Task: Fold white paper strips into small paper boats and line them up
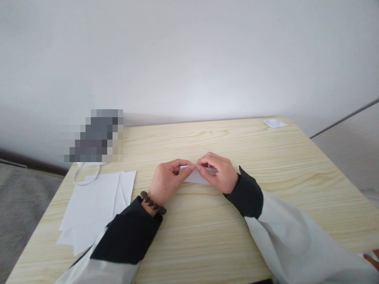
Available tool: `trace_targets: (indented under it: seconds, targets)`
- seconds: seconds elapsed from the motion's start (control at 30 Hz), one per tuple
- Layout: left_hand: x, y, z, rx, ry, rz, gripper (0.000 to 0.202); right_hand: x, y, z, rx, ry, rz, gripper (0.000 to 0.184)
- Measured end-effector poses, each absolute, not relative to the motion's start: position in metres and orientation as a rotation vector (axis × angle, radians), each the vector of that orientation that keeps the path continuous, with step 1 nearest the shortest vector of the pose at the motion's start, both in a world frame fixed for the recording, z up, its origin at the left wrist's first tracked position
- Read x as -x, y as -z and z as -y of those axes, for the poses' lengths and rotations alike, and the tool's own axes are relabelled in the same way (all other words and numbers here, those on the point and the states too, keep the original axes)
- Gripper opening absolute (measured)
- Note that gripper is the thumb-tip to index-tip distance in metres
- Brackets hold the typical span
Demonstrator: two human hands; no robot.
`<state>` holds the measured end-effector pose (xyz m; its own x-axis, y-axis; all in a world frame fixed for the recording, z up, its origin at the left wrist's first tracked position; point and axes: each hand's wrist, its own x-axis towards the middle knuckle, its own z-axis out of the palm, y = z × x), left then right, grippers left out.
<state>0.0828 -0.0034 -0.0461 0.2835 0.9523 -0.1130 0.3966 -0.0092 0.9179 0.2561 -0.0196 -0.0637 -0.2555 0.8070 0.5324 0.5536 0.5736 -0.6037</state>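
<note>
From where I'm standing, the left hand (171, 177) and right hand (217, 169) are meeting fingertip to fingertip, pinching a white paper (196, 177) over the table's (195, 244) middle. That piece is seemingly being worked, unfinished; loose sheets (89, 199) are lying at left, outside both hands.

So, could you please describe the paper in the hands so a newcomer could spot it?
On the pale wood-grained table, find where the left hand and right hand meet. The white paper shows there as a narrow strip. Unlike the overlapping sheets to the left and the small piece near the far right corner, it is held in both hands.
</note>
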Motion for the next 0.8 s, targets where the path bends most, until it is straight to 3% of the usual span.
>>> trace_targets:
  seconds: [0.37, 0.8]
  targets:
    - [-0.070, 0.042, -0.005, -1.436, -0.895, -1.355, 0.034, -0.315, 0.067, -0.001, 1.209, -0.301, 1.966, 0.012]
    - [-0.079, 0.046, -0.002, -1.543, -0.866, -1.248, 0.028, -0.276, 0.057, 0.019, 1.023, -0.617, 2.035, 0.025]
